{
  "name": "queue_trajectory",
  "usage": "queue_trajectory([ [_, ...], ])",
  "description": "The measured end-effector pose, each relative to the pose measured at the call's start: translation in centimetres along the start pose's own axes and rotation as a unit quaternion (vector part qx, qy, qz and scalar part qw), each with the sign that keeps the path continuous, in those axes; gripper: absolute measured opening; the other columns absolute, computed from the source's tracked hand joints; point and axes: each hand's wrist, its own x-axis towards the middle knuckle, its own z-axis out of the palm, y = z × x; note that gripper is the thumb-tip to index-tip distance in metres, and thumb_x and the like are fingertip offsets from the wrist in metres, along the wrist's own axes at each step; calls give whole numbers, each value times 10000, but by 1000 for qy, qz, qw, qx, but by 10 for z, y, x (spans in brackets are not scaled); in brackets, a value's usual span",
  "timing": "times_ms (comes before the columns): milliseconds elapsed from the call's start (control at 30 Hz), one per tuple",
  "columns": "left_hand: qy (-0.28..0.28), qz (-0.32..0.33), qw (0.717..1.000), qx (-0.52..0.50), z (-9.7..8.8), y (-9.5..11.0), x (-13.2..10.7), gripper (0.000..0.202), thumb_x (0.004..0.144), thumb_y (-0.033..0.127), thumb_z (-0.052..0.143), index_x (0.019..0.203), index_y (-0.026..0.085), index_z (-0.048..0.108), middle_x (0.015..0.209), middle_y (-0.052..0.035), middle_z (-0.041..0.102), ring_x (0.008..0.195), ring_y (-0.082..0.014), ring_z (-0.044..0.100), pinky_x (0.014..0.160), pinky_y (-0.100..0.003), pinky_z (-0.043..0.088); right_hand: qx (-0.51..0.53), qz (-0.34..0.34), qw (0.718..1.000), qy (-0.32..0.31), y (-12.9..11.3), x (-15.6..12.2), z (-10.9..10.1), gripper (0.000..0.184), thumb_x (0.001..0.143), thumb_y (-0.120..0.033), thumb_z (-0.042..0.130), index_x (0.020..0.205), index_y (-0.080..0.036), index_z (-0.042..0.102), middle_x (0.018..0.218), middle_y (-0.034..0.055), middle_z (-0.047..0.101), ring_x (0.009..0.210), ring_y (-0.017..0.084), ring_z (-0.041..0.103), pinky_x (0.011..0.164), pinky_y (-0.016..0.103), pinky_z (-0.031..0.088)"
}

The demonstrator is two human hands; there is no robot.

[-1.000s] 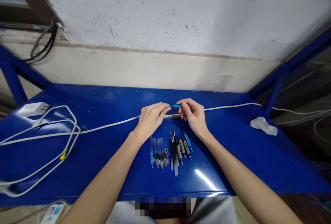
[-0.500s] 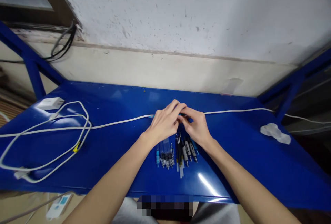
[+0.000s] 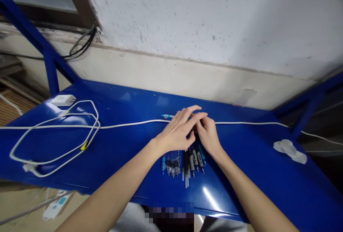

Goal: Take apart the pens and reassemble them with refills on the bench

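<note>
Now the left hand (image 3: 175, 134) and right hand (image 3: 208, 135) have closed in together, curled so any grip stays hidden, with a slim blue-tipped pen (image 3: 167, 116) showing just beyond the left fingers (image 3: 191, 109), above a white cable (image 3: 134, 122) on the tabletop (image 3: 120, 160).

A slim pen (image 3: 168, 116) with a blue tip showed at 10 o'clock from the left hand (image 3: 178, 132), its other end hidden behind the fingers of that hand and the right hand (image 3: 207, 135). At 6 o'clock from the hands, on the blue tabletop (image 3: 128, 100), lay side-by-side clear pen barrels (image 3: 172, 163) and black-and-white pens (image 3: 194, 160), their tips pointing toward the near edge.
</note>
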Motion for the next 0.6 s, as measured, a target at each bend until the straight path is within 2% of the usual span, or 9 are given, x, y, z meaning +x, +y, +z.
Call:
queue_trajectory([
  [100,13,7,1000,-10,-1,0,0,788,818,22,523,1526,293,308,1571,-122,350,1388,-305,437,1121,-556,467,75,8,997,-31,-4,1,3,290,951,-400,617,910,-139,737,761,42,721,663,164,615,594,262,475],
  [200,13,17,1000,-18,2,1,0,824,774,2,529,1519,283,319,1576,-118,346,1404,-303,420,1143,-549,449,88,1,996,-35,-8,0,6,222,912,-320,650,969,-139,765,869,66,771,778,197,669,674,288,522],
  [267,17,17,999,-23,4,0,-1,832,751,-15,521,1509,270,335,1569,-119,354,1399,-294,427,1147,-530,449,83,-4,996,-8,-8,1,6,216,896,-315,667,956,-138,776,838,62,769,746,188,663,660,285,519],
  [367,58,10,998,5,4,-7,-1,795,752,-30,504,1486,249,380,1545,-124,385,1402,-286,432,1153,-509,439,100,7,995,17,-6,4,3,230,874,-355,707,935,-147,781,773,44,744,635,148,617,580,259,485],
  [500,114,-36,989,88,-9,-25,1,599,902,39,482,1466,234,441,1474,-126,488,1371,-283,476,1165,-510,398,156,61,985,30,1,11,-3,240,823,-377,766,919,-157,772,731,31,719,502,99,510,461,238,402],
  [600,91,-65,987,115,-15,-38,2,448,1014,179,458,1461,207,462,1430,-143,538,1344,-292,504,1136,-505,406,201,72,976,32,7,14,-5,264,786,-376,802,944,-167,772,717,17,695,488,93,493,452,242,400],
])
